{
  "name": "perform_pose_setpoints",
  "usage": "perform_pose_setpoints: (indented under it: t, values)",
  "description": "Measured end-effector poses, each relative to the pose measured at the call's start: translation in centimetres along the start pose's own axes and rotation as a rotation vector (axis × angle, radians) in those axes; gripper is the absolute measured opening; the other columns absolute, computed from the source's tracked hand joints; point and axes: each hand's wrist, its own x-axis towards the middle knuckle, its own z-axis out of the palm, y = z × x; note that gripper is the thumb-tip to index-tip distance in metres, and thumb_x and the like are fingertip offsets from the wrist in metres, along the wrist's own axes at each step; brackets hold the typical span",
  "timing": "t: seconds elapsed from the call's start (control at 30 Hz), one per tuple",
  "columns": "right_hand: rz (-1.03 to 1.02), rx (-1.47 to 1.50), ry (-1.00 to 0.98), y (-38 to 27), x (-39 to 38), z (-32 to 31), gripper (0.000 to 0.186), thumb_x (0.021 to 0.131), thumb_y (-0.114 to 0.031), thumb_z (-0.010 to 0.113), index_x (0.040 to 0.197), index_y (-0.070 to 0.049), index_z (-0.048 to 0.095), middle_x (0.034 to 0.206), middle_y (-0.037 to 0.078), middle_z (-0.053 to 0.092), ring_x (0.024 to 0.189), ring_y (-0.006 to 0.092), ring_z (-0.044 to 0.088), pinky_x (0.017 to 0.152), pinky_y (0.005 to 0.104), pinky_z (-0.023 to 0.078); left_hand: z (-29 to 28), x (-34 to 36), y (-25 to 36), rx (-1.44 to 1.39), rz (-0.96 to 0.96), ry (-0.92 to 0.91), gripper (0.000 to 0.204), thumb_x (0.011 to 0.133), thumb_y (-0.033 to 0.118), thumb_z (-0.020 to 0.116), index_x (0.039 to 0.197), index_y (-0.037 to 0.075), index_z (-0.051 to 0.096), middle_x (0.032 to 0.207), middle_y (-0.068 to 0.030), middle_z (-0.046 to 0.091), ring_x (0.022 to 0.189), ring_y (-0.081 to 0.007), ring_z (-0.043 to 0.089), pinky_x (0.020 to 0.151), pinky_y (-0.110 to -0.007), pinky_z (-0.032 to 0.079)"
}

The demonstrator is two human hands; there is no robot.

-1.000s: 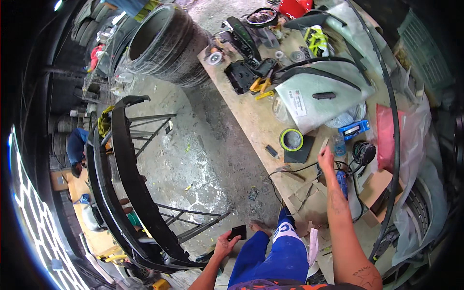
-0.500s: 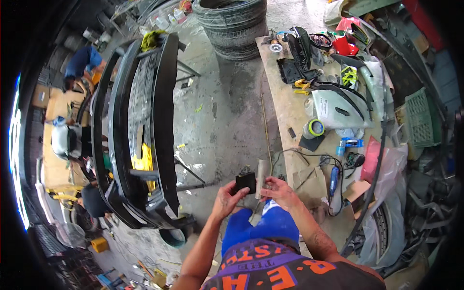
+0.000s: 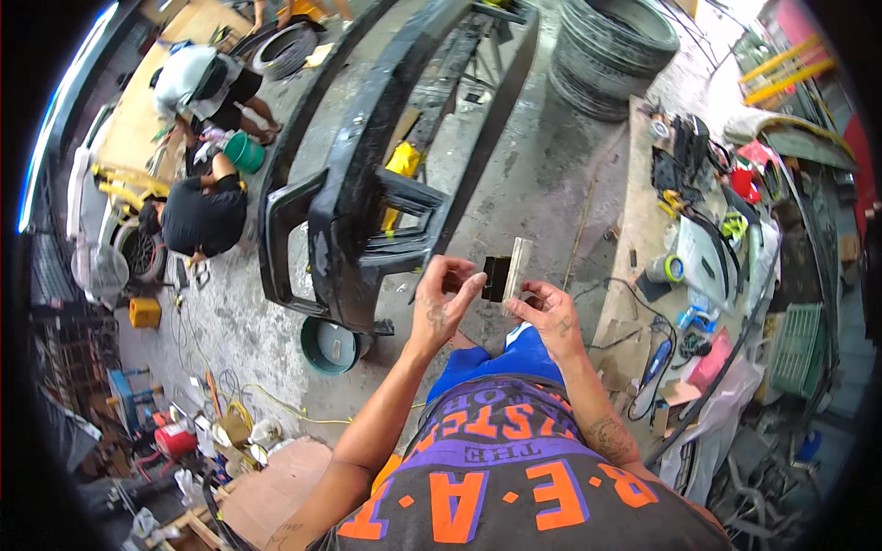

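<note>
In front of my waist, my left hand (image 3: 445, 296) has thumb and fingertips bent together at the near-left edge of a small black square sheet (image 3: 495, 277), which looks like sandpaper. My right hand (image 3: 551, 317) pinches the lower end of a pale, narrow, flat block (image 3: 518, 266). The block stands nearly upright, its long side against the sheet's right side; whether the sheet wraps around it is hidden. Just beyond and left of my hands is a large black car bumper (image 3: 344, 207), raised off the floor.
A workbench (image 3: 629, 257) with parts, tape and a cable runs along the right. Stacked tyres (image 3: 611, 55) stand at the far end. A green basin (image 3: 331, 345) sits under the bumper's near end. Two people (image 3: 204, 216) work at the left. Tools and cords litter the lower-left floor.
My view has swung left and down, so the bumper and bench appear shifted right. My hands are raised higher in view, and the black sheet now lies against the pale block.
</note>
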Motion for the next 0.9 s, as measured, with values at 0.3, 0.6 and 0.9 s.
perform_pose_setpoints:
  t: [0.3, 0.6, 0.9]
  values:
    - [-0.206, -0.411, -0.339, -1.3, 5.9, 9.5, 0.029, 0.087, -0.002, 0.076, 0.115, 0.001, 0.069, 0.096, 0.007, 0.072, 0.079, 0.0113, 0.069, 0.073, 0.0255, 0.056, -4.8, 0.7, 1.2, 0.193, 0.012, 0.331, 0.035, 0.085, 0.017, 0.081, 0.108, -0.001, 0.062, 0.092, -0.0088, 0.065, 0.078, -0.0143, 0.061, 0.067, -0.031, 0.051]
    - [-0.071, -0.201, -0.661, -4.0, 14.6, 16.9, 0.016, 0.087, -0.005, 0.079, 0.099, -0.004, 0.068, 0.092, 0.001, 0.067, 0.081, 0.0075, 0.062, 0.074, 0.0224, 0.049, -14.0, -2.9, -0.4, -0.639, -0.065, 0.517, 0.050, 0.105, 0.017, 0.055, 0.150, 0.000, 0.042, 0.116, -0.0116, 0.068, 0.106, -0.0163, 0.064, 0.097, -0.030, 0.048]
    - [0.248, -0.048, -0.957, -3.0, 12.2, 24.6, 0.040, 0.082, 0.008, 0.078, 0.102, -0.009, 0.047, 0.097, 0.004, 0.062, 0.089, 0.0126, 0.066, 0.079, 0.0307, 0.062, -15.2, -5.3, -2.6, -0.523, -0.133, 0.908, 0.044, 0.105, 0.025, 0.057, 0.142, 0.002, 0.054, 0.126, -0.0070, 0.062, 0.112, -0.0117, 0.058, 0.096, -0.026, 0.046]
